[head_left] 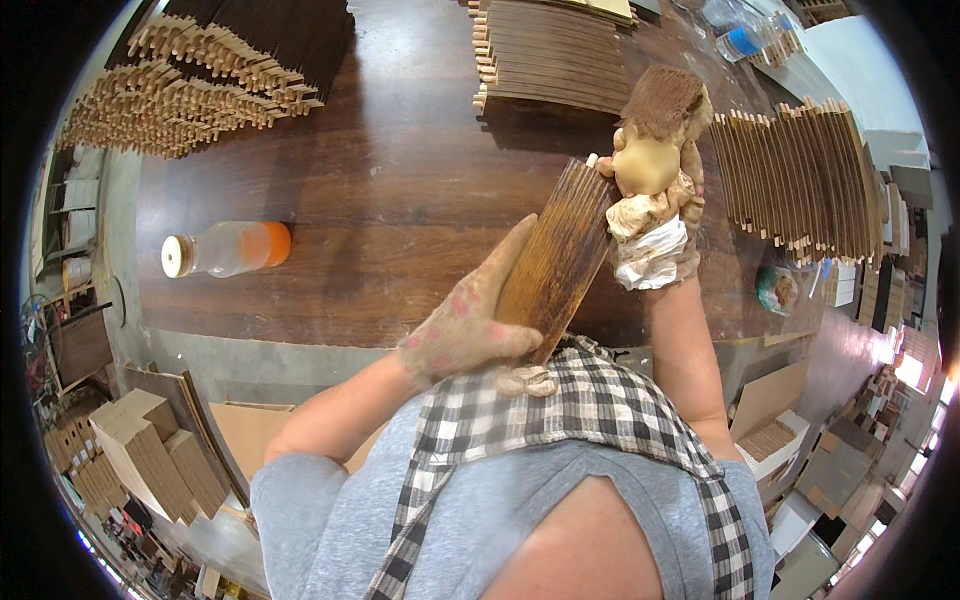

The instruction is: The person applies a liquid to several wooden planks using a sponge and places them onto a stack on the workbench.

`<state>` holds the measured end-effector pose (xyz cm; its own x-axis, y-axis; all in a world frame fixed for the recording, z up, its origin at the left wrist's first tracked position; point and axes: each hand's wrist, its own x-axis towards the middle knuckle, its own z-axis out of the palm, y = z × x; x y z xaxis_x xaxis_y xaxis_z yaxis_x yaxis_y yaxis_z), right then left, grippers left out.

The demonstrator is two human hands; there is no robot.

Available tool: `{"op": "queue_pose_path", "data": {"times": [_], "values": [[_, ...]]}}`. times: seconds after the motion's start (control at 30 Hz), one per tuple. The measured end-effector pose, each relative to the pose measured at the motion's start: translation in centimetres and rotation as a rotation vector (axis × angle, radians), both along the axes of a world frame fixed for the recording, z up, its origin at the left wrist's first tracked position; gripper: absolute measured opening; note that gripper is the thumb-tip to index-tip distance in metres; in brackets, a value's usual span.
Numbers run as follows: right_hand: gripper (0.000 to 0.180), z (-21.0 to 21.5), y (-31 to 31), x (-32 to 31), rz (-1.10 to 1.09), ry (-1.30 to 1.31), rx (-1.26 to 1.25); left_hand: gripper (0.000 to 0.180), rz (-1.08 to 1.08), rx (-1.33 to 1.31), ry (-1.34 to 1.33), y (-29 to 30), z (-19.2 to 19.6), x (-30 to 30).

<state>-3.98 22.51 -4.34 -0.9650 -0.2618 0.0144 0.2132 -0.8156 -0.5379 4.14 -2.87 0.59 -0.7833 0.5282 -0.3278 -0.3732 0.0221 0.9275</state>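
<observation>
1. On my feed, the left hand [465, 330] has its fingers wrapped around a wooden slat [555, 260], slanting over the near edge of the worktop [400, 220].
2. I see the right hand's [655, 200] fingers bent around a brown pad [662, 100], beside the slat's far end.

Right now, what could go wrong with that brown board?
It might slip: the gloved left hand seems to be its main support, and gloves can slide on wood. The board could also rub the checked apron, since its lower end is close to it. And the gloved right hand, with a brown pad, is near the right-hand stack of slats, so it might bump them.
</observation>
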Motion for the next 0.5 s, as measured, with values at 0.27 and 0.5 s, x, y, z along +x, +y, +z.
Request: {"op": "queue_pose_path", "data": {"times": [0.27, 0.5], "values": [[0.045, -0.1, 0.1, -0.2, -0.032, 0.051, 0.061, 0.107, -0.046, 0.044, 0.011, -0.3, 0.0, -0.5], [0.06, 0.7, -0.5, -1.0, -0.031, -0.151, -0.29, 0.1, -0.044, 0.111, -0.198, -0.5, -0.6, -2.7]]}}
